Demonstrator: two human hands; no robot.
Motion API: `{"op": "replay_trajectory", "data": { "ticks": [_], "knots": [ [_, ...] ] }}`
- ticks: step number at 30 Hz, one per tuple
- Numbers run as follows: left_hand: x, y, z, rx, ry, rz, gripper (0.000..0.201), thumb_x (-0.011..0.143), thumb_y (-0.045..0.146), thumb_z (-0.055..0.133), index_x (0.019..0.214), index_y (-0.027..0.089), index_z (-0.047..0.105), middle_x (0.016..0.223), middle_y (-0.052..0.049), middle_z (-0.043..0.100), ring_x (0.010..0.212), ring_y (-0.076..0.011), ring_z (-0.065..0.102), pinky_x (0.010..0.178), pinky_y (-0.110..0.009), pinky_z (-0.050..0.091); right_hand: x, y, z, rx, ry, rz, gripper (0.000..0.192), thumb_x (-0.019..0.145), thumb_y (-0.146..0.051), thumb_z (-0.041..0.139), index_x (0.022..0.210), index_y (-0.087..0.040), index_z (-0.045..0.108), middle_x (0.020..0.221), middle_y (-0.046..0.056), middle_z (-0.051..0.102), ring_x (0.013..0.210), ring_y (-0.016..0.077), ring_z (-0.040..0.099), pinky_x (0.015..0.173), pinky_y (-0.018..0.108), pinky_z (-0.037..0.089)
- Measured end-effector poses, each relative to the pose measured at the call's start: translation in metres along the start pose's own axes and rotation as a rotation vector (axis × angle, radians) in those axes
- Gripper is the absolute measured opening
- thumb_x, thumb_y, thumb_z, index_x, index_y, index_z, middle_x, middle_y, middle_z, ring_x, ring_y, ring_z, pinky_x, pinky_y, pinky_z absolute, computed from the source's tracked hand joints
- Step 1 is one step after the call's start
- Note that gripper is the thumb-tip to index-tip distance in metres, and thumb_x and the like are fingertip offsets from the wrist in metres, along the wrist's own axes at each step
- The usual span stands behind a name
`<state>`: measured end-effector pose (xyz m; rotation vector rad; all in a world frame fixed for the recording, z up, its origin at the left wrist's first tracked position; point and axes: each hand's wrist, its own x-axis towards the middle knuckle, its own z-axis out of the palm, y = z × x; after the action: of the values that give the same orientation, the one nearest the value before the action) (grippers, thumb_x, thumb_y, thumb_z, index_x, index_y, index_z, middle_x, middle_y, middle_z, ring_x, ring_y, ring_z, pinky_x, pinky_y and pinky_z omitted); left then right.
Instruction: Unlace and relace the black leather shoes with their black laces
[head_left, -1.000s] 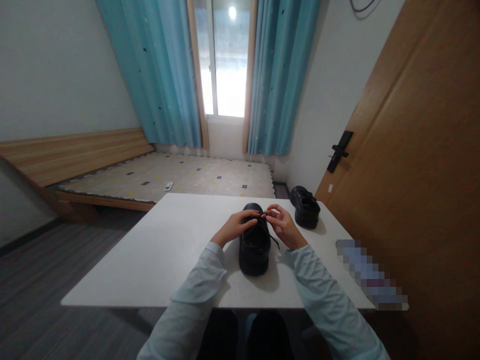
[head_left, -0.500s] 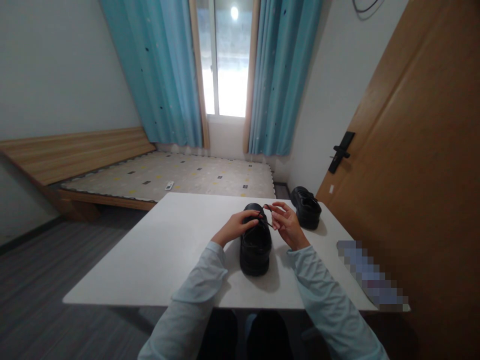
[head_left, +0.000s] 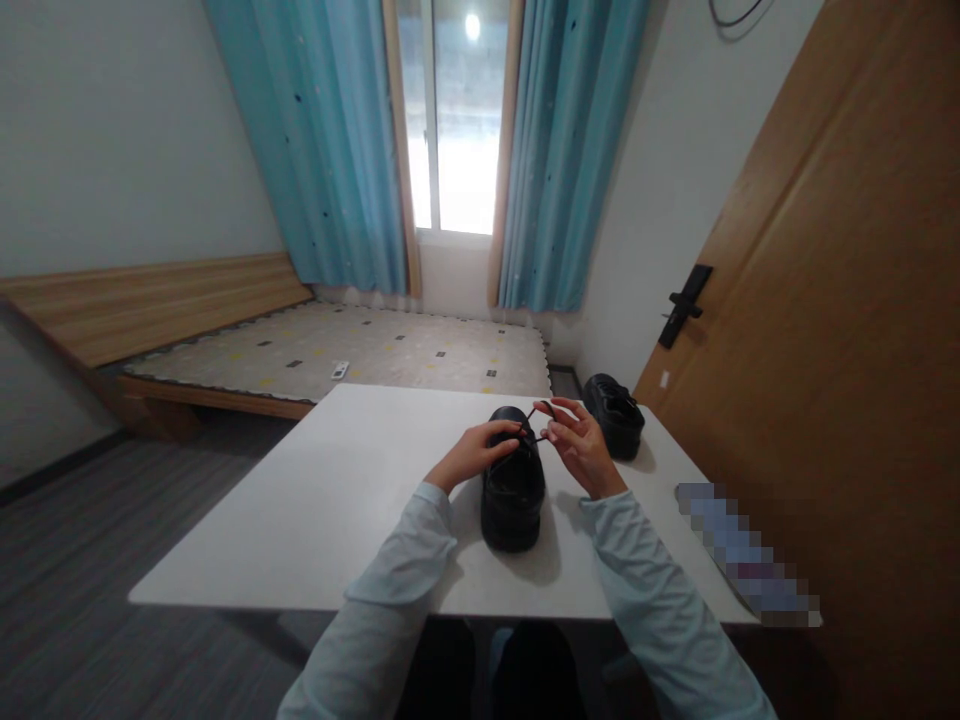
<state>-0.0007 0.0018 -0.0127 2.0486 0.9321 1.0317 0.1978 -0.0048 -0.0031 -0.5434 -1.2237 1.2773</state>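
A black lace-up shoe (head_left: 513,505) stands on the white table (head_left: 300,520) in front of me, its heel towards me. My left hand (head_left: 480,448) lies over the shoe's lacing from the left, thumb and fingers closed at the laces; its fingertips partly cover them. To the right of the shoe, my right hand (head_left: 577,445) pinches a thin black shoelace (head_left: 533,412), which runs in a loop from the shoe to the fingers. A second black shoe (head_left: 616,420) sits behind my right hand near the table's right edge.
A blurred-out flat item (head_left: 742,555) lies along the table's right edge. Beyond the table is a bed (head_left: 390,340) with a small white object (head_left: 340,370) on it. The wooden door (head_left: 840,350) stands at the right.
My right hand has moved slightly right, away from the shoe, and the lace between the hands is drawn out a little more. My left hand stays on the shoe.
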Motion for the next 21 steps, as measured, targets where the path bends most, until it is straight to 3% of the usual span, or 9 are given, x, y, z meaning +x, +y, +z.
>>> {"op": "replay_trajectory", "data": {
  "ticks": [3, 6, 9, 15, 21],
  "knots": [
    [0.0, -0.001, 0.0, 0.011, 0.004, -0.008, 0.034, 0.081, 0.037, 0.058, 0.108, 0.017, 0.065, 0.117, -0.008, 0.065, 0.111, -0.0222, 0.058, 0.101, -0.034, 0.041, 0.005, 0.0, -0.01, -0.149, -0.004, -0.015, 0.028, 0.072, -0.021, 0.07, 0.099, -0.021, 0.061, 0.1, 0.005, 0.071, 0.057, 0.008, 0.057, 0.073, 0.032, 0.053],
    [0.0, -0.001, 0.0, 0.012, 0.003, -0.009, 0.034, 0.082, 0.037, 0.058, 0.108, 0.017, 0.065, 0.116, -0.008, 0.066, 0.111, -0.022, 0.058, 0.101, -0.034, 0.041, 0.009, -0.001, -0.017, -0.299, -0.001, 0.002, 0.027, 0.072, -0.027, 0.07, 0.096, -0.018, 0.062, 0.094, 0.007, 0.072, 0.057, 0.0108, 0.061, 0.064, 0.032, 0.055],
    [0.0, -0.001, 0.0, 0.012, -0.003, -0.001, 0.033, 0.082, 0.036, 0.057, 0.108, 0.017, 0.065, 0.117, -0.008, 0.065, 0.111, -0.0215, 0.058, 0.101, -0.034, 0.041, 0.011, -0.001, -0.019, -0.313, 0.053, 0.047, 0.032, 0.071, -0.032, 0.071, 0.097, -0.018, 0.06, 0.091, 0.007, 0.072, 0.065, 0.016, 0.067, 0.054, 0.03, 0.056],
    [0.0, -0.001, 0.0, 0.02, -0.001, 0.01, 0.033, 0.082, 0.037, 0.057, 0.108, 0.017, 0.065, 0.117, -0.008, 0.065, 0.112, -0.0215, 0.058, 0.101, -0.034, 0.041, 0.009, 0.005, -0.014, -0.168, 0.163, -0.07, 0.025, 0.073, -0.03, 0.071, 0.092, -0.019, 0.06, 0.091, 0.006, 0.072, 0.081, 0.0184, 0.069, 0.081, 0.041, 0.057],
    [0.0, -0.002, 0.0, 0.017, -0.002, 0.008, 0.035, 0.082, 0.039, 0.056, 0.108, 0.018, 0.064, 0.117, -0.008, 0.065, 0.112, -0.0223, 0.058, 0.101, -0.035, 0.041, 0.007, 0.007, -0.002, -0.277, 0.141, -0.193, 0.018, 0.077, -0.029, 0.066, 0.091, -0.02, 0.061, 0.086, 0.005, 0.071, 0.085, 0.019, 0.068, 0.085, 0.042, 0.055]
  ]
}}
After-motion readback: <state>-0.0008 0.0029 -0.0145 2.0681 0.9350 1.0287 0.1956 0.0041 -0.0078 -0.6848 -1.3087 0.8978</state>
